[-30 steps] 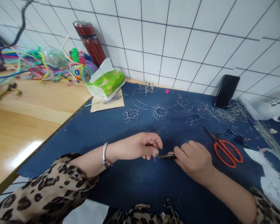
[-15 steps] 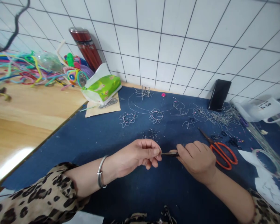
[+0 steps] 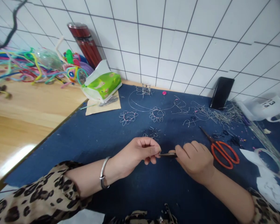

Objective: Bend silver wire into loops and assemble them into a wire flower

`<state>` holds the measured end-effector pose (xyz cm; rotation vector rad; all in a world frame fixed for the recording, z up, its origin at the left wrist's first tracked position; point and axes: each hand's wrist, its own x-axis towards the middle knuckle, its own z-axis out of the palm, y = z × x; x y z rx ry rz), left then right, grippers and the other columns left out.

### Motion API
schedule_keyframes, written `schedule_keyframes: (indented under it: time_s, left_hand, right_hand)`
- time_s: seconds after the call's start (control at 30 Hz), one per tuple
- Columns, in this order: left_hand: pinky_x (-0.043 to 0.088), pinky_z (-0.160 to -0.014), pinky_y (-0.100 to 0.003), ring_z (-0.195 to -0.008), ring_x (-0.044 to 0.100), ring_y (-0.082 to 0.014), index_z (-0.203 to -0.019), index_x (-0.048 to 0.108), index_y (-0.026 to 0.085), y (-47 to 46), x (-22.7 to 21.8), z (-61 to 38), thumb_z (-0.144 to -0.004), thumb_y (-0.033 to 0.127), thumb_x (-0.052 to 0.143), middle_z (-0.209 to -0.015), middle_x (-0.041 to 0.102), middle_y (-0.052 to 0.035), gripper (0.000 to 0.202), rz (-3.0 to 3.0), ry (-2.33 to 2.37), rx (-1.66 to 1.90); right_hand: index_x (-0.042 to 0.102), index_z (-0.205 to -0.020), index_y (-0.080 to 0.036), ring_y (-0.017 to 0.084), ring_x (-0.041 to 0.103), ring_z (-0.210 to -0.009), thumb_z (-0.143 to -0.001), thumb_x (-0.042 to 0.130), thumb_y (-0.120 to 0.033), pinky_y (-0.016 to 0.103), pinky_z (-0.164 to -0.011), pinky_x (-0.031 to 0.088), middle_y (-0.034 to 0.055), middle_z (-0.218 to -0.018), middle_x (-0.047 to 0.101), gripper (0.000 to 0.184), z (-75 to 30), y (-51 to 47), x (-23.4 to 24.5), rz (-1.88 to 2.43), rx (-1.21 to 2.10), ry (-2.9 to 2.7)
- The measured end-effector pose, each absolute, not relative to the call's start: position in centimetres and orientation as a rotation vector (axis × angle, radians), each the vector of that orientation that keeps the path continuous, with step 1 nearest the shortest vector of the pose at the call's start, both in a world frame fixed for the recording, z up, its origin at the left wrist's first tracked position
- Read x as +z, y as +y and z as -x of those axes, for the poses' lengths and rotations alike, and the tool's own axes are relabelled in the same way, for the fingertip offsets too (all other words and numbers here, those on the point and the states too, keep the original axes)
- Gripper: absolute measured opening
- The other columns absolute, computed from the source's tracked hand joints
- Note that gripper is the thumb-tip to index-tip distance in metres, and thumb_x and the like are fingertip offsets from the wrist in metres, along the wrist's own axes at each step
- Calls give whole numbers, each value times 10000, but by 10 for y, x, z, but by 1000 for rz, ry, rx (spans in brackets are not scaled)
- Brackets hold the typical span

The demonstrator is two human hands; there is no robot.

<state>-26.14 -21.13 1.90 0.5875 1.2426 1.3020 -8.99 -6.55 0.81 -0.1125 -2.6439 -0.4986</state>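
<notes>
My left hand (image 3: pixel 140 153) is closed in a pinch on a small piece of thin wire, fingertips pointing right. My right hand (image 3: pixel 195 160) is closed around a slim dark tool (image 3: pixel 168 154), likely small pliers, whose tip meets the left fingertips. Both hands hover just above the blue cloth mat (image 3: pixel 102 140). Small bent wire bits (image 3: pixel 152 133) lie just beyond the hands. Two wire flowers (image 3: pixel 128 117) (image 3: pixel 157 114) lie farther back on the mat.
Orange-handled scissors (image 3: pixel 221 150) lie right of my right hand. A heap of wire scraps (image 3: pixel 219 115), a black phone (image 3: pixel 221 92) against the tiled wall, a green tissue pack (image 3: pixel 102 85), a red flask (image 3: pixel 85 43) and coloured pipe cleaners (image 3: pixel 37 67) sit around.
Both hands stay joined at the tool tip. My left hand has turned slightly, fingers curling upward over the wire. The view has shifted a little.
</notes>
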Motion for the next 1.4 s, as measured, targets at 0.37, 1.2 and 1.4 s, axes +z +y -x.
schedule_keyframes:
  time_s: [0.37,1.2,1.4]
  left_hand:
    - [417,-549,-203,-551,512,-79,-787,600,137,-214,18,259,-827,263,553,-623,553,11,139,-1057,1540,1349]
    - [455,-722,-354,-695,597,-171,-933,594,166,-216,22,268,-860,156,416,-722,628,-33,192,-2070,1906,749]
    - [479,-604,-245,-656,636,-130,-836,518,150,-209,25,269,-838,181,448,-774,641,-25,76,-1165,1638,1044]
  right_hand:
    - [513,-672,-199,144,394,-636,-826,502,-311,302,-572,221,9,-629,469,190,93,-75,5,302,-191,-2860]
    - [491,-675,-207,157,392,-674,-816,505,-308,307,-599,213,5,-665,474,174,94,-66,4,248,-174,-2952]
    - [563,-758,-207,161,366,-666,-833,481,-322,323,-610,228,8,-634,449,160,92,-62,7,244,-383,-2760]
